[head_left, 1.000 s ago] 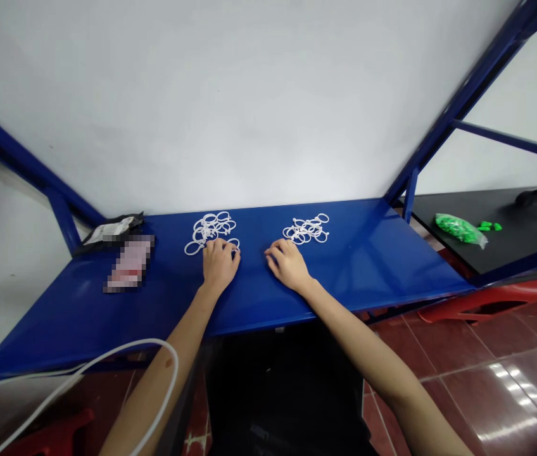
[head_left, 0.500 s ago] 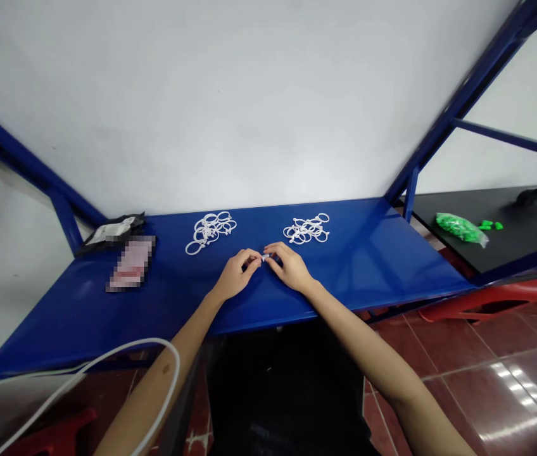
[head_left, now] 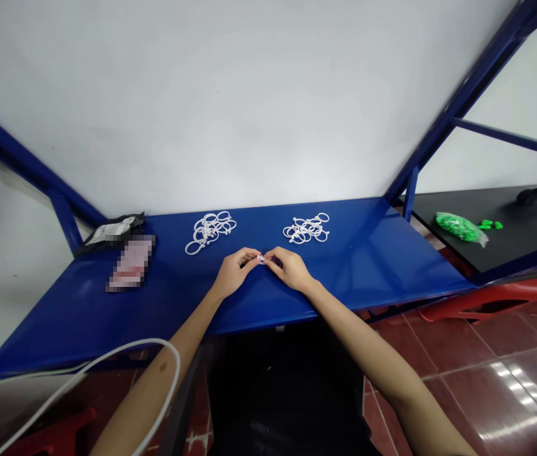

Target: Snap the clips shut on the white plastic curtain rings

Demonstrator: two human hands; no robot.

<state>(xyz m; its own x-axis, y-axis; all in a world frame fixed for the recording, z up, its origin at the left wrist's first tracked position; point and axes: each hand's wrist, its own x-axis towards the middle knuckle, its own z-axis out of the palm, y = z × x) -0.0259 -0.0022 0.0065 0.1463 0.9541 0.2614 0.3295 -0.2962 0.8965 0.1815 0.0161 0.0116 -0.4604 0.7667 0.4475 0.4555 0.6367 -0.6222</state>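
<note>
Drawn in from beside the left cluster of white rings (head_left: pixel 208 230) since the earliest frame, the left hand (head_left: pixel 237 273) is now met by the right hand (head_left: pixel 291 269). A small white piece (head_left: pixel 261 259) is held between them, with each grip closed on it by the fingertips; its full shape is hidden. Beyond the grip, the left cluster and the right cluster of white rings (head_left: pixel 307 228) are spread on the blue surface (head_left: pixel 368 266). Well to the left, a black package (head_left: pixel 113 233) and a pixelated pink item (head_left: pixel 130 263) are placed. Nearer the body, the left forearm is crossed in view by a white cable (head_left: pixel 176 364); whether it is touched cannot be told. Far to the right, a bag of green pieces (head_left: pixel 460 228) is laid on a black table (head_left: pixel 487 249), beside loose green pieces (head_left: pixel 486 225).
</note>
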